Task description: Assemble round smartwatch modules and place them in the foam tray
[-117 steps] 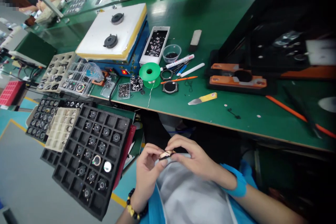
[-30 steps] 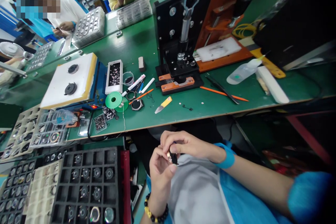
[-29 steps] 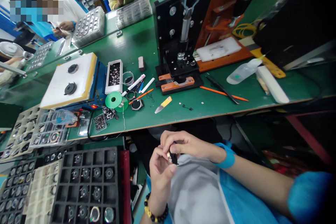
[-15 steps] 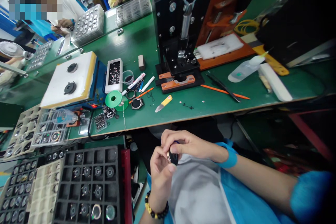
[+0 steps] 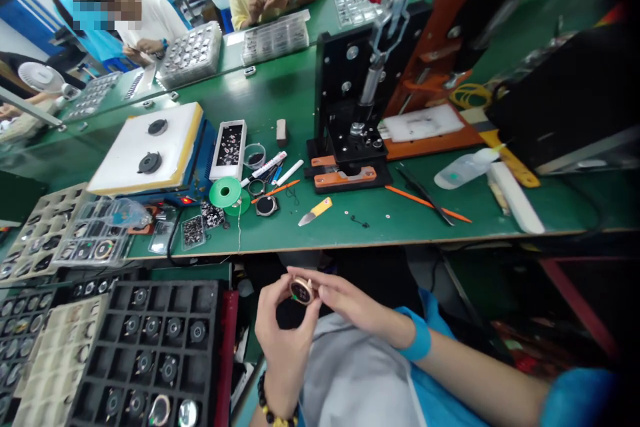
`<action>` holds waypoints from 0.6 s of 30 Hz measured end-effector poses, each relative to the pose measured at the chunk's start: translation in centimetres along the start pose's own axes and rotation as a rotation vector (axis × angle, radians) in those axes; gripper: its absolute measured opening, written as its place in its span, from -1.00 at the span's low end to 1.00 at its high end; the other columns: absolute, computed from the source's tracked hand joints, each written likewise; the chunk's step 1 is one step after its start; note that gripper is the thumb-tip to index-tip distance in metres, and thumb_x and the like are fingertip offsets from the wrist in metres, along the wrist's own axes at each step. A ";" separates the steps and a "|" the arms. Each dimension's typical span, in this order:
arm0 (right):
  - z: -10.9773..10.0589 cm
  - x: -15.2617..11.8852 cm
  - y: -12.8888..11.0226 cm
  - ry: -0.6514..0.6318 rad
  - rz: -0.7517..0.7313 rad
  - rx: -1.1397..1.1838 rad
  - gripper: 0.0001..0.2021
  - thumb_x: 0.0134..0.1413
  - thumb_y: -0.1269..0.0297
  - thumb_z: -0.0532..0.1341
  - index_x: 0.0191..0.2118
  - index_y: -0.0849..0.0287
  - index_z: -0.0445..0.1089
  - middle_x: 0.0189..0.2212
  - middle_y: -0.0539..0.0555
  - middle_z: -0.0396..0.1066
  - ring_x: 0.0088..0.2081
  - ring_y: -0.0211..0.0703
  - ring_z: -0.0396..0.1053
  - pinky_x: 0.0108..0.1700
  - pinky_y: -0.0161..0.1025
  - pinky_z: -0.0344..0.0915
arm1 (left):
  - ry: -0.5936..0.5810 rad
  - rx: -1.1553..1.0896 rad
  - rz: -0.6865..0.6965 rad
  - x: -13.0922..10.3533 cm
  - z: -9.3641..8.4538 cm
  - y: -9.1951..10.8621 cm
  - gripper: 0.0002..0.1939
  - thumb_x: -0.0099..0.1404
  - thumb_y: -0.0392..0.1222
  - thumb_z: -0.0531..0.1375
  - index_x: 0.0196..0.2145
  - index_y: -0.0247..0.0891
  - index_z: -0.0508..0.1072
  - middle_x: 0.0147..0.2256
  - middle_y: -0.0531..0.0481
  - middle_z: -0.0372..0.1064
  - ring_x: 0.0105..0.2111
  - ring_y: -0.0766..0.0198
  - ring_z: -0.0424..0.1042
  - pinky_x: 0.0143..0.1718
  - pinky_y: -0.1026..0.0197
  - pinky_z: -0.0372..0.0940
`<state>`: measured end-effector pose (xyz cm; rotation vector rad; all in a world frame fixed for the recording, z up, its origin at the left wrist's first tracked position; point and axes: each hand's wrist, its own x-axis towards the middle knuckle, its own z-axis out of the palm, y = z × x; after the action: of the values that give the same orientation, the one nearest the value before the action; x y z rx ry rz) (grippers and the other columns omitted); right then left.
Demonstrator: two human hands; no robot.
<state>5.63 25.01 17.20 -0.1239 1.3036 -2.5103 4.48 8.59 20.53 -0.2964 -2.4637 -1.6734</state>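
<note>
A round watch (image 5: 302, 290) with a gold-coloured rim and lit dial is held up over my lap, face towards me. My left hand (image 5: 284, 330) grips it between thumb and fingers from the left and below. From the right, my right hand (image 5: 350, 300) holds its upper right edge, fingers stretched along the far side and thumb near the rim. Beyond the hands, on the green bench (image 5: 280, 230), lie a small yellow-handled knife (image 5: 316, 211), another round watch part (image 5: 266, 205) and a green spool (image 5: 226, 193).
A black press (image 5: 350, 127) stands at the bench's middle, with orange tweezers-like sticks (image 5: 425, 203) and a squeeze bottle (image 5: 465, 168) to its right. A heating plate with white top (image 5: 145, 147) is left. A black compartment tray (image 5: 145, 353) with watch parts is lower left. Co-workers sit opposite.
The watch has been turned so its lit dial faces me, and both hands have shifted left in view. My right fingers have straightened. The camera view has tilted up slightly.
</note>
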 end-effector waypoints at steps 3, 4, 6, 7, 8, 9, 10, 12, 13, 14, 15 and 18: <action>0.2 0.1 0.2 0.044 0.109 0.088 -0.49 0.35 -0.07 0.29 0.30 -0.01 0.42 0.21 0.19 0.45 0.17 -0.03 0.44 0.30 0.05 0.33 | 0.035 0.209 0.166 0.6 -0.4 -0.1 -0.51 0.16 -0.25 0.48 0.06 -0.07 0.61 -0.23 -0.06 0.52 -0.25 0.21 0.52 -0.19 0.24 0.43; 0.3 0.2 0.2 0.070 0.143 0.100 -0.51 0.32 -0.06 0.32 0.26 -0.01 0.47 0.18 0.18 0.47 0.15 -0.04 0.46 0.28 0.02 0.35 | 0.040 0.259 0.206 0.7 -0.5 -0.2 -0.49 0.16 -0.23 0.49 0.08 -0.04 0.61 -0.23 -0.05 0.51 -0.26 0.21 0.52 -0.19 0.24 0.43; 0.4 0.4 0.0 0.129 0.188 0.132 -0.52 0.25 -0.07 0.38 0.20 -0.01 0.53 0.11 0.16 0.53 0.09 -0.08 0.49 0.20 -0.07 0.42 | 0.029 0.338 0.252 0.8 -0.6 -0.3 -0.48 0.20 -0.19 0.48 0.12 -0.01 0.59 -0.22 -0.06 0.51 -0.24 0.19 0.51 -0.18 0.22 0.43; 0.5 0.4 -0.1 0.156 0.205 0.164 -0.52 0.21 -0.07 0.41 0.17 0.00 0.55 0.07 0.15 0.55 0.05 -0.11 0.51 0.15 -0.14 0.45 | 0.012 0.367 0.265 0.8 -0.7 -0.4 -0.48 0.23 -0.17 0.46 0.15 -0.01 0.57 -0.22 -0.05 0.50 -0.24 0.19 0.50 -0.18 0.20 0.42; 0.7 0.5 -0.1 0.178 0.220 0.205 -0.52 0.18 -0.08 0.43 0.14 0.02 0.57 0.03 0.15 0.57 0.01 -0.14 0.52 0.08 -0.22 0.47 | -0.021 0.383 0.274 0.8 -0.8 -0.5 -0.47 0.27 -0.15 0.44 0.18 -0.02 0.54 -0.21 -0.06 0.49 -0.23 0.19 0.49 -0.18 0.19 0.42; 0.8 0.6 -0.2 0.195 0.233 0.249 -0.52 0.16 -0.07 0.44 0.11 0.04 0.59 -0.01 0.14 0.58 -0.04 -0.19 0.52 0.00 -0.30 0.47 | -0.064 0.385 0.283 0.8 -0.9 -0.7 -0.46 0.30 -0.14 0.42 0.21 -0.04 0.51 -0.20 -0.06 0.48 -0.21 0.19 0.48 -0.18 0.18 0.43; 1.0 0.6 -0.2 0.206 0.246 0.290 -0.53 0.14 -0.06 0.46 0.09 0.06 0.60 -0.05 0.13 0.59 -0.08 -0.22 0.53 -0.06 -0.36 0.46 | -0.115 0.375 0.290 0.9 -1.1 -0.9 -0.45 0.32 -0.14 0.40 0.24 -0.06 0.47 -0.18 -0.07 0.47 -0.19 0.19 0.47 -0.16 0.18 0.44; 1.3 0.7 -0.1 0.220 0.272 0.362 -0.53 0.12 -0.03 0.49 0.07 0.09 0.62 -0.08 0.13 0.60 -0.10 -0.25 0.53 -0.11 -0.41 0.45 | -0.221 0.339 0.304 0.9 -1.4 -1.4 -0.43 0.35 -0.17 0.37 0.28 -0.08 0.42 -0.11 -0.09 0.45 -0.13 0.18 0.47 -0.11 0.16 0.45; 1.4 0.6 0.0 0.226 0.283 0.395 -0.53 0.10 -0.01 0.50 0.07 0.10 0.61 -0.10 0.13 0.60 -0.11 -0.25 0.53 -0.11 -0.42 0.45 | -0.257 0.321 0.308 0.9 -1.6 -1.7 -0.42 0.35 -0.19 0.36 0.29 -0.08 0.41 -0.10 -0.10 0.45 -0.11 0.18 0.47 -0.09 0.16 0.45; 1.6 0.6 0.1 0.228 0.294 0.429 -0.53 0.09 0.01 0.51 0.07 0.12 0.62 -0.12 0.12 0.60 -0.13 -0.27 0.53 -0.11 -0.41 0.46 | -0.279 0.306 0.307 1.0 -1.7 -1.9 -0.42 0.36 -0.20 0.36 0.30 -0.07 0.40 -0.10 -0.09 0.44 -0.11 0.19 0.47 -0.09 0.16 0.45; 1.7 0.5 0.2 0.226 0.303 0.467 -0.54 0.08 0.04 0.52 0.05 0.13 0.62 -0.14 0.11 0.60 -0.17 -0.28 0.53 -0.11 -0.41 0.47 | -0.287 0.292 0.300 1.0 -1.9 -2.2 -0.42 0.36 -0.19 0.36 0.29 -0.06 0.40 -0.12 -0.08 0.44 -0.12 0.19 0.47 -0.10 0.16 0.45; 2.0 0.3 0.5 0.184 0.338 0.576 -0.64 0.12 0.09 0.51 -0.03 0.17 0.64 -0.19 0.08 0.60 -0.25 -0.32 0.52 -0.13 -0.39 0.49 | -0.278 0.253 0.237 1.1 -2.2 -2.8 -0.39 0.27 -0.10 0.45 0.25 -0.04 0.45 -0.17 -0.04 0.44 -0.20 0.22 0.46 -0.18 0.20 0.45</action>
<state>5.90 23.12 17.92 0.4257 0.5453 -2.5190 2.78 5.66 19.07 -0.7993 -2.6687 -1.2844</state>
